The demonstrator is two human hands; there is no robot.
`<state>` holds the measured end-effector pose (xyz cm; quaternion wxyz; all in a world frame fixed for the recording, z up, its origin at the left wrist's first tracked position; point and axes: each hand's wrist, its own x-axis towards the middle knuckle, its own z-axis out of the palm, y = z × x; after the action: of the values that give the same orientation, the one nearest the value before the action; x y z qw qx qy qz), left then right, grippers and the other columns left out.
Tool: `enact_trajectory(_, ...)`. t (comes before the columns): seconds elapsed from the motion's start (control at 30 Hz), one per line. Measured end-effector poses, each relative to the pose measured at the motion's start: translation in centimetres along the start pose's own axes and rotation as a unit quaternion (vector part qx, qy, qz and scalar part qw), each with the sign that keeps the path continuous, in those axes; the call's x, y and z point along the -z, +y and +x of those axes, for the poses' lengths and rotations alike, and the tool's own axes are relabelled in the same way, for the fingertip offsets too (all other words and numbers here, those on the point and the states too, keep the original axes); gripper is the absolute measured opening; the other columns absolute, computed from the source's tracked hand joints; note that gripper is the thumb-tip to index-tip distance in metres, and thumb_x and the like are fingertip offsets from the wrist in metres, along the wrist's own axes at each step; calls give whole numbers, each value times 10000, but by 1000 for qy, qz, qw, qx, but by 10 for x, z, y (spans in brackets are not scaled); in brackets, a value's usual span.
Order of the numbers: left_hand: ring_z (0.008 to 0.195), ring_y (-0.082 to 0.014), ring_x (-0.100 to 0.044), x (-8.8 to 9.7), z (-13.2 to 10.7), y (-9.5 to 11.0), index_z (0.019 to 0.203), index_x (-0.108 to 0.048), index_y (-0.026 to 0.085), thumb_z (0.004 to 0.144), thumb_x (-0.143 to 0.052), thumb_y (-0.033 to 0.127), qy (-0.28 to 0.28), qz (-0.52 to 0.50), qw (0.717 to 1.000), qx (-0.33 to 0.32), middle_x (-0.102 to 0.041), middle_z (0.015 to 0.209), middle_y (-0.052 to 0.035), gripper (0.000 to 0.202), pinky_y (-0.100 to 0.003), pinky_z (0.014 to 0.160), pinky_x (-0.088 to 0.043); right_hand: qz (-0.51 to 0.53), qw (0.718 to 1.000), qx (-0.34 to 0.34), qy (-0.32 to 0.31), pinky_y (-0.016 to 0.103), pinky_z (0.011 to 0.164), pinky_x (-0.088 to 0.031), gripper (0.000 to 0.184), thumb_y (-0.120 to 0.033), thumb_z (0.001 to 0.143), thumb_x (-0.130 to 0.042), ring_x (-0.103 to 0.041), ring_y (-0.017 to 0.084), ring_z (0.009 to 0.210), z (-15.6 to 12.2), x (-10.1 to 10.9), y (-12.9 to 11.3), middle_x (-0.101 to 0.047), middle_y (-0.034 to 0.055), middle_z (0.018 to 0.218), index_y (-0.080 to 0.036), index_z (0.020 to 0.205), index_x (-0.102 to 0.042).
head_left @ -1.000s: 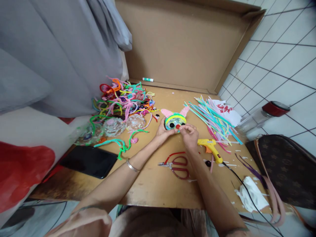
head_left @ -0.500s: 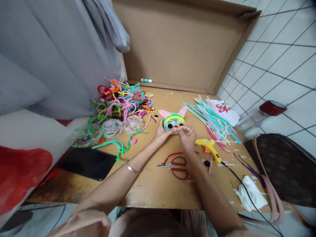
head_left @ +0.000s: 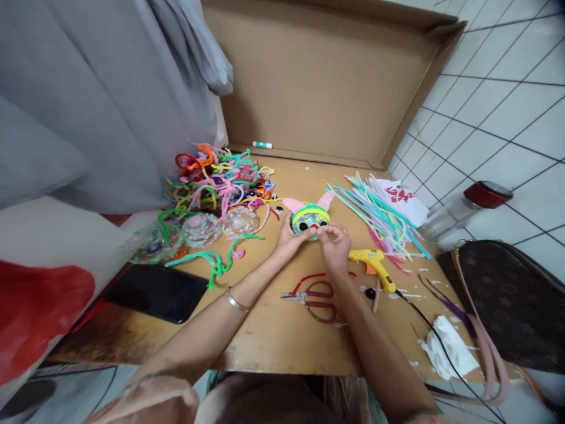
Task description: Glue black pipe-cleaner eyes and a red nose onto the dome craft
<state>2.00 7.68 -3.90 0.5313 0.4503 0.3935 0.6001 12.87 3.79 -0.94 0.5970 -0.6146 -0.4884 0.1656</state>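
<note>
A small round craft animal face [head_left: 309,215] with pink ears, yellow and green pipe-cleaner rings, two black eyes and a red nose sits on the wooden table [head_left: 273,330]. My left hand [head_left: 288,240] cups its left and lower side, fingers curled against it. From the right, my right hand [head_left: 336,242] presses its pinched fingertips onto the face near the red nose. Whether the pinch holds a small piece is hidden.
Red scissors [head_left: 314,294] lie just below my hands. A yellow glue gun [head_left: 374,265] with a black cord lies to the right. Straight pipe cleaners [head_left: 379,215] fan out right, tangled ones [head_left: 216,179] left. A black phone [head_left: 159,291], a jar [head_left: 468,209], a brown bag [head_left: 512,300].
The craft face has been tilted slightly; my right fingertips have shifted left onto its lower front, now covering the red nose. The left hand keeps its hold.
</note>
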Motion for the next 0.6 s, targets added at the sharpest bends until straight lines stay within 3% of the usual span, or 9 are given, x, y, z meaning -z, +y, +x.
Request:
enact_trajectory(0.4,1040,-269,-587,-4,-4,14,1198,-487,142,510,-827,415,-14,3,1000,-7,-613,1123,-115,815,-391,929,-458,11,1000,5,5,391,931,-408,131,-302,703,-625,-550,223,955,-3,-1,0,-608,80,914,-178,696,-666)
enact_trajectory(0.6,1047,-261,-586,-2,-2,8,1204,-485,146,529,-820,389,-2,14,1000,-8,-616,1130,-112,792,-383,939,-452,17,1000,4,6,396,941,-403,130,-310,702,-633,-550,227,966,-4,0,0,-603,77,908,-181,689,-644)
